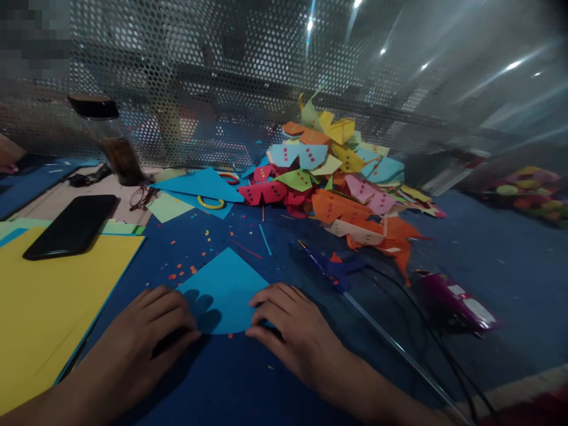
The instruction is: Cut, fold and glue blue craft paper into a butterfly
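Observation:
A folded blue sheet of paper (231, 290) lies on the dark blue tabletop, its point facing away from me. My left hand (162, 328) is closed at its left corner, thumb along the near edge and fingers curled over the top. At the right corner my right hand (286, 322) grips the paper between thumb and bent fingers. Both corners are hidden by the hands. A blue glue gun (335, 269) with a long clear glue stick (394, 343) rests to the right of the right hand. Small paper scraps (180, 272) are scattered beyond the blue sheet.
Cut and folded coloured paper pieces (337, 171) are heaped at the back. A black phone (73, 228) sits on yellow sheets (57, 313) at left, near a dark-lidded bottle (118, 151). Yellow-handled scissors (210, 204) lie under blue paper. A purple device (459, 303) lies right, beside black cables.

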The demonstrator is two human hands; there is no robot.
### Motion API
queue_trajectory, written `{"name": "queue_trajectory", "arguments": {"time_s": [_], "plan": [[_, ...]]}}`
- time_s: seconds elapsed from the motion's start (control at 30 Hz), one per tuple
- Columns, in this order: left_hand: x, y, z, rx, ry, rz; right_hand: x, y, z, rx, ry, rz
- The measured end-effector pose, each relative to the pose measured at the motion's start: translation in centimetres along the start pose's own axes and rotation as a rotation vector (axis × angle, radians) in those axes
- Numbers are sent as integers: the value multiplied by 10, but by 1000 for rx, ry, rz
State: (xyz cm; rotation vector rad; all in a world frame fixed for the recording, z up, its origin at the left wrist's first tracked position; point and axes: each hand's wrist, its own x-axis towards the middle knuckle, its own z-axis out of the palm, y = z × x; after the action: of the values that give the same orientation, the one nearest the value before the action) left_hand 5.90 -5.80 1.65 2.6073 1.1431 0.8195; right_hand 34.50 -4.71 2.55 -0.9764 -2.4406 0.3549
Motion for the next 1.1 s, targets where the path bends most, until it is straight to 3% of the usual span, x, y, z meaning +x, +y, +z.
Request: {"name": "queue_trajectory", "arguments": {"time_s": [0.63,1.1], "plan": [[-1,-1,5,1,-28,-134,6,-5,2,51,-24,104],[10,13,13,-16,-50,-180,8,-9,3,35,-45,144]]}}
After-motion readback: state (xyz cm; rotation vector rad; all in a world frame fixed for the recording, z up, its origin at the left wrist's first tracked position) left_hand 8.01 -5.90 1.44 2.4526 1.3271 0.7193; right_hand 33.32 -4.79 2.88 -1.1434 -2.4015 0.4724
